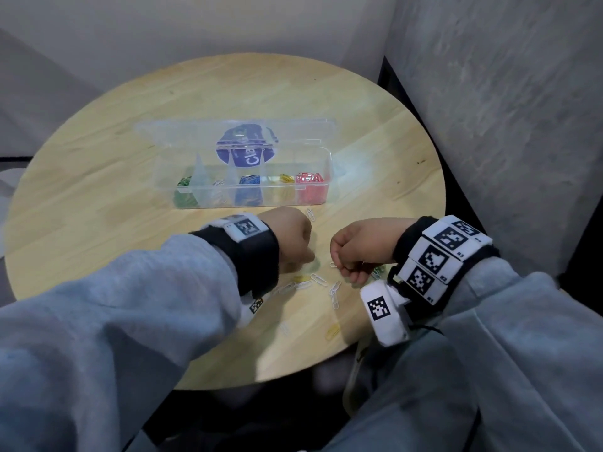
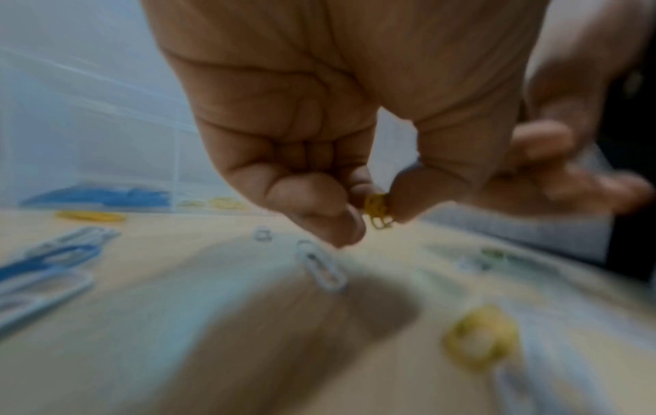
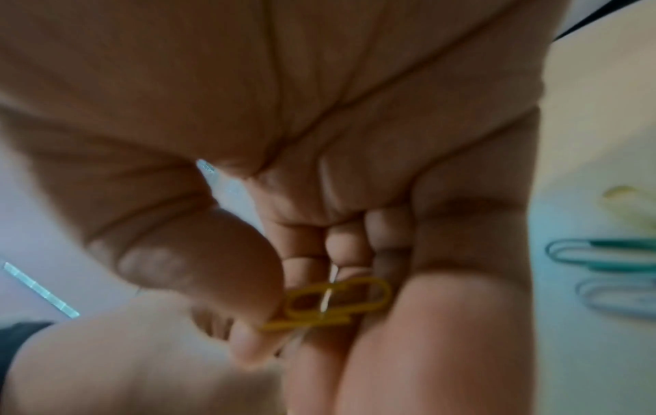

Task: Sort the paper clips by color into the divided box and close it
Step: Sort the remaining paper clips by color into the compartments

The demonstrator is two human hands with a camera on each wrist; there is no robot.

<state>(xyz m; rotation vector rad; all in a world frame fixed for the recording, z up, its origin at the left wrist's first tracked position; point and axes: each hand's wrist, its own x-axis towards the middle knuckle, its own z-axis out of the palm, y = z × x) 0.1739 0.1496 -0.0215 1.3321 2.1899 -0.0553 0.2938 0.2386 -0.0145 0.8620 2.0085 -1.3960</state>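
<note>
The clear divided box (image 1: 321, 164) lies open at mid-table with its lid tipped back. Its compartments hold, from left to right, green, white, blue, yellow and red clips (image 1: 308, 178). In front of the box, my left hand (image 1: 306, 257) (image 2: 376, 217) pinches a yellow clip (image 2: 377, 209) between thumb and fingertip, just above the table. Close beside it, my right hand (image 1: 342, 266) (image 3: 284, 311) curls round yellow clips (image 3: 337, 300) crossed by a thin white wire. A white clip end (image 1: 333, 264) pokes out of that fist.
Loose clips lie on the round wooden table (image 1: 98, 197) under and near my hands: white ones (image 1: 319, 279), a yellow one (image 1: 332, 331), a green one (image 3: 600, 254) and a blue one (image 2: 49, 259). A grey wall stands close on the right.
</note>
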